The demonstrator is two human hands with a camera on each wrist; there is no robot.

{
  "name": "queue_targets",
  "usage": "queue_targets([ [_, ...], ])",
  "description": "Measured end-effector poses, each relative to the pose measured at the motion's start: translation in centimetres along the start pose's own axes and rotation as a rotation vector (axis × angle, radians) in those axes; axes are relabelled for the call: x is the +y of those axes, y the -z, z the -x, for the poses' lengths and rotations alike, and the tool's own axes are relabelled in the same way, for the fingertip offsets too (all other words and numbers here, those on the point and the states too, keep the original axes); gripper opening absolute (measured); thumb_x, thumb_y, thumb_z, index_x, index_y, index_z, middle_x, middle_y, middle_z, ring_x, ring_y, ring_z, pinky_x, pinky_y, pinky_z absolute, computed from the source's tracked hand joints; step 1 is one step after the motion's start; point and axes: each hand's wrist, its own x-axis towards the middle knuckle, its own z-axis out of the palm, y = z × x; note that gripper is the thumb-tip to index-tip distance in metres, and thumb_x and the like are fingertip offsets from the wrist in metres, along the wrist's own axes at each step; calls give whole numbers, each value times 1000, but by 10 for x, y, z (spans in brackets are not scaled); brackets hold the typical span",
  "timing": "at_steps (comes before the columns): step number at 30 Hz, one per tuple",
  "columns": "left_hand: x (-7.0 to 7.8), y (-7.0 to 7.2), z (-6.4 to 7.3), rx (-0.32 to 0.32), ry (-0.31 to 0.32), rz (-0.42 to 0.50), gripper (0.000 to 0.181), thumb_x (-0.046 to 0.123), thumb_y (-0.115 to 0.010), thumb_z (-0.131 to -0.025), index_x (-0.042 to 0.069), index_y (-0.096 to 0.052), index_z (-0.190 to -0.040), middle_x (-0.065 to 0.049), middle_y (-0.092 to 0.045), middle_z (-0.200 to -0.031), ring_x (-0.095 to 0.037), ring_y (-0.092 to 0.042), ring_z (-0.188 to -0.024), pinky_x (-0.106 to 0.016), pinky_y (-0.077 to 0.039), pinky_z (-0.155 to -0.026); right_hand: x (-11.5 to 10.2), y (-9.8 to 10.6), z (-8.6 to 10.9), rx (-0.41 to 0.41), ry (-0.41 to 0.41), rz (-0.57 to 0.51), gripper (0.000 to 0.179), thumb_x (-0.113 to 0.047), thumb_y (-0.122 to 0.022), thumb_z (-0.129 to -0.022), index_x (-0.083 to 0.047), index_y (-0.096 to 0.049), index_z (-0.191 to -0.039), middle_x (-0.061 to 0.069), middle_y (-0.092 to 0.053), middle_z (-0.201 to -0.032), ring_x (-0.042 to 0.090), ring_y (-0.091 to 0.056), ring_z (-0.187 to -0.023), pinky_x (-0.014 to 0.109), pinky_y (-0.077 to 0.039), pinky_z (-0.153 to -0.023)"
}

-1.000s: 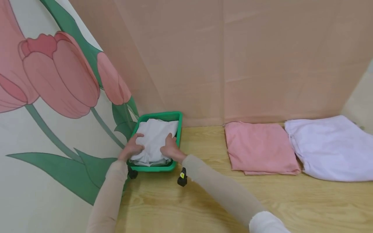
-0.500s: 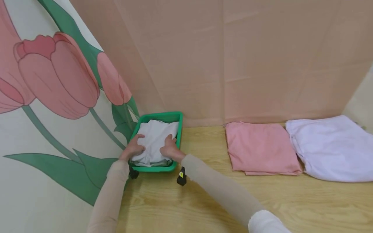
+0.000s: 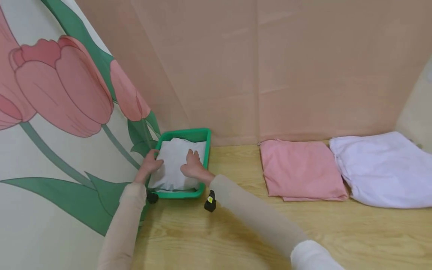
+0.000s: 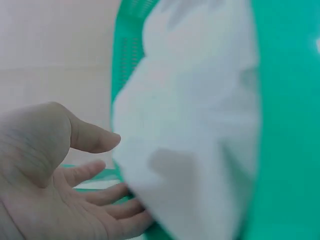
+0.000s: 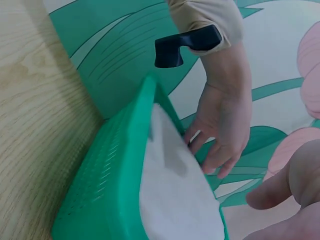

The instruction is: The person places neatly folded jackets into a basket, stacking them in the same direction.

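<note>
A folded white cloth (image 3: 173,168) lies inside a green plastic basket (image 3: 183,195) with slotted walls. My left hand (image 3: 150,165) is at the basket's left side; in the left wrist view its fingers (image 4: 117,195) are relaxed, their tips beside the cloth's edge and partly hidden there. Over the right part of the cloth is my right hand (image 3: 194,167), fingers extended and holding nothing. The right wrist view shows part of that hand (image 5: 290,200) apart from the cloth, with the left hand (image 5: 225,125) across the basket.
A folded pink cloth (image 3: 302,170) and a larger pale lavender cloth (image 3: 388,170) lie side by side to the right on the wood-grain surface (image 3: 236,232). A tulip-painted wall (image 3: 67,157) stands close along the left; a pinkish-brown sheet (image 3: 270,75) hangs behind.
Both hands have come off the top of the white cloth. The left has shifted left to the basket's rim, and the right has moved slightly up and left. The cloth stays in the basket.
</note>
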Motion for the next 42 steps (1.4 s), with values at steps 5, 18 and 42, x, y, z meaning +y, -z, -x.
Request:
queue_targets([
  [5, 17, 8, 4, 17, 12, 21, 66, 18, -50, -107, -8, -26, -162, -37, -35, -162, -51, -35, -151, -60, -36, -122, -3, 9, 8, 14, 12, -34, 77, -8, -48, -99, 3, -17, -168, 21, -17, -177, 33, -12, -165, 46, -21, -132],
  [18, 39, -7, 9, -27, -49, 22, 64, 30, -50, -111, -2, -32, -163, -31, -39, -164, -48, -36, -153, -60, -36, -122, 8, 34, 27, 79, 27, -50, 72, -22, -61, -105, -1, -29, -166, 24, -33, -170, 37, -34, -157, 53, -36, -125],
  [42, 92, -47, 30, 0, -217, 178, 54, 28, -58, -110, 5, -44, -158, -23, -51, -158, -45, -53, -142, -55, -46, -116, 53, 126, 79, 181, 127, -82, 68, -23, -63, -107, -4, -33, -165, 25, -41, -163, 48, -45, -148, 56, -41, -121],
])
